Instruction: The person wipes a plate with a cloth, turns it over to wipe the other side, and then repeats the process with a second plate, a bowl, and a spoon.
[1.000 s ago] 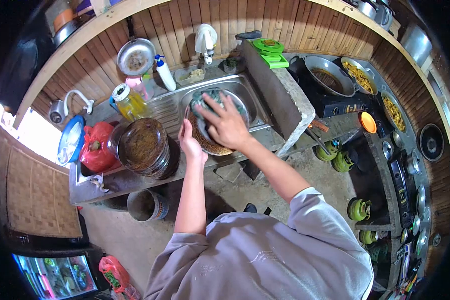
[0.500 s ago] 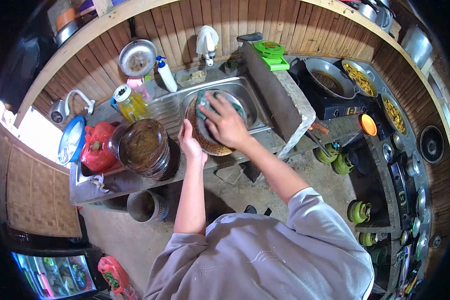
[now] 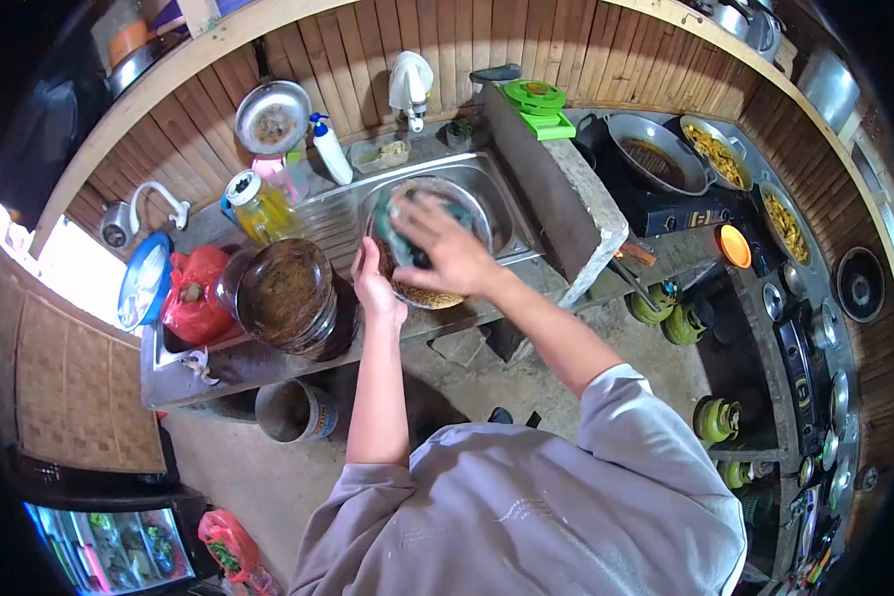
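My left hand [image 3: 377, 287] grips the near left rim of a round metal pan [image 3: 432, 297] with a brown, speckled, stained surface, which rests tilted over the front of the sink. With fingers spread over it, my right hand [image 3: 445, 248] presses a green scrubbing cloth [image 3: 403, 248] against the inside of the pan; this hand is slightly blurred. Behind the pan lies the steel sink basin [image 3: 514, 214]. To the left of my left hand stands a stack of round brown-stained pans [image 3: 286, 288].
A yellow-tinted jar [image 3: 259, 214], a red plastic bag [image 3: 197, 293] and a white pump bottle [image 3: 331, 151] stand left of the sink. A faucet [image 3: 416, 117] is above it. To the right rises a concrete divider [image 3: 576, 184], with a wok [image 3: 656, 164] on a stove beyond.
My right hand has shifted slightly to the left across the pan with the green cloth, its fingers now more stretched out. My left hand stays at the rim.
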Demonstrator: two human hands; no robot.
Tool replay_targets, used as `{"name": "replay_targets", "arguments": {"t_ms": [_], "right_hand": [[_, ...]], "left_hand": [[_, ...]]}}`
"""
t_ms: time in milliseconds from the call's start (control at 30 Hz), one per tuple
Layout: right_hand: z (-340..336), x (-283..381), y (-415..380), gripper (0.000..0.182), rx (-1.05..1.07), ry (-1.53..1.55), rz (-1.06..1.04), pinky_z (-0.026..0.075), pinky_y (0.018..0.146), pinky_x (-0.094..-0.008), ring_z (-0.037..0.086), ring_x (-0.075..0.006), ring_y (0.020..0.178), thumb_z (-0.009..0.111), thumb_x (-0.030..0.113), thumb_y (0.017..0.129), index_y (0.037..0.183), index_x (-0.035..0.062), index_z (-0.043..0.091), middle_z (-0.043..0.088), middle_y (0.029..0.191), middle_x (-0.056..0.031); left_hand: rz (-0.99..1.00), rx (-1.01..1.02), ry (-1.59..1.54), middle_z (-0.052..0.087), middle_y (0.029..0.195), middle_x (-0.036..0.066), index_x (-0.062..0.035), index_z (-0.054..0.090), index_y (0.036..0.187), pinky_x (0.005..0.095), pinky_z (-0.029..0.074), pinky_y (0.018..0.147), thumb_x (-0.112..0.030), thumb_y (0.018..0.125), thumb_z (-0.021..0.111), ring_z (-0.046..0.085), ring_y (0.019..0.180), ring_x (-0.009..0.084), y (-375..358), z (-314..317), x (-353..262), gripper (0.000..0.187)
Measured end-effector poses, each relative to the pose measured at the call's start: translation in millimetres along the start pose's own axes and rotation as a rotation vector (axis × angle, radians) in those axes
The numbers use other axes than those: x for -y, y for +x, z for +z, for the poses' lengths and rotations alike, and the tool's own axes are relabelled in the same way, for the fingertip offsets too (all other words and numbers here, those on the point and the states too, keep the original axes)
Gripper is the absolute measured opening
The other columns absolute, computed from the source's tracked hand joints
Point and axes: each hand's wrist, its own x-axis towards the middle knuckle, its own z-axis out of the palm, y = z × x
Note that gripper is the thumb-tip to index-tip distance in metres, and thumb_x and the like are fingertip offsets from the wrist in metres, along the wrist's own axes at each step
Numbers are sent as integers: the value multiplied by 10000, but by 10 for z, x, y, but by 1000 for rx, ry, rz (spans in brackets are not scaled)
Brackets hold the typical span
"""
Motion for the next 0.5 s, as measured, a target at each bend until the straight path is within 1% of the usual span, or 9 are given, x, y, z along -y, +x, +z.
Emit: {"name": "replay_targets", "arguments": {"t_ms": [33, 100, 133, 167, 233, 267, 300, 400, 500], "right_hand": [[65, 49, -56, 839, 57, -3, -84, 298, 1221, -539, 354, -442, 1464, 816, 435, 757, 1429, 17, 537, 389, 1589, -196], [24, 213, -198, 798, 228, 2, -165, 299, 1224, -529, 343, -426, 1476, 819, 388, 766, 1424, 27, 547, 396, 1588, -183], [-23, 290, -272, 692, 274, -28, -150, 347, 1205, -501, 413, -387, 1438, 810, 278, 756, 1384, 75, 602, 443, 1567, -136], [-33, 270, -325, 668, 266, -94, -152, 370, 1189, -487, 441, -370, 1415, 800, 242, 744, 1369, 92, 619, 463, 1554, -117], [-34, 247, -422, 635, 248, -220, -153, 417, 1157, -460, 498, -338, 1368, 780, 168, 720, 1340, 126, 652, 504, 1528, -77], [-36, 241, -441, 615, 170, -220, -136, 502, 1058, -428, 574, -303, 1262, 754, 125, 686, 1296, 158, 684, 589, 1437, -35], [-66, 237, -442, 612, 185, -212, -115, 516, 1032, -425, 584, -295, 1242, 757, 119, 681, 1288, 157, 686, 604, 1410, -31], [-260, 181, -387, 618, 155, -156, -81, 566, 930, -407, 632, -271, 1135, 778, 58, 630, 1237, 150, 704, 674, 1270, -26], [-348, -62, -397, 673, 67, -77, -71, 562, 941, -399, 644, -274, 1112, 783, 8, 579, 1234, 143, 705, 691, 1232, -40]], "left_hand": [[2, 8, 10, 618, 1371, 104, -12, 575, 1397, 406, 432, 1077, -368, 1050, 577, 567, 1253, 240, -6, 21, -33, 497], [-72, 46, -44, 606, 1405, 99, -38, 524, 1466, 400, 441, 1084, -382, 1071, 517, 587, 1258, 255, 11, -85, -107, 523], [29, 123, -16, 574, 1448, 97, -57, 508, 1487, 409, 427, 1104, -378, 1074, 507, 564, 1292, 256, 5, -32, -175, 523], [130, 194, 13, 543, 1490, 94, -75, 493, 1508, 418, 412, 1123, -374, 1077, 497, 540, 1325, 256, -16, 7, -252, 524], [151, 175, 96, 359, 1638, 60, -146, 444, 1560, 422, 268, 1218, -349, 1080, 491, 363, 1470, 226, -5, 23, -331, 523], [184, 147, 178, 374, 1627, 57, -140, 451, 1552, 414, 244, 1228, -354, 1077, 495, 344, 1479, 223, -36, 57, -350, 523], [217, 122, 259, 388, 1616, 53, -133, 458, 1543, 407, 219, 1237, -359, 1074, 499, 326, 1487, 220, -106, 178, -431, 523], [249, 144, 424, 433, 1573, 63, -129, 481, 1510, 433, 326, 1189, -341, 1071, 498, 427, 1425, 236, 28, 108, -444, 488], [-15, 235, 105, 476, 1525, 79, -146, 491, 1486, 459, 447, 1087, -289, 1064, 509, 539, 1317, 239, 34, 50, -561, 446]]}}
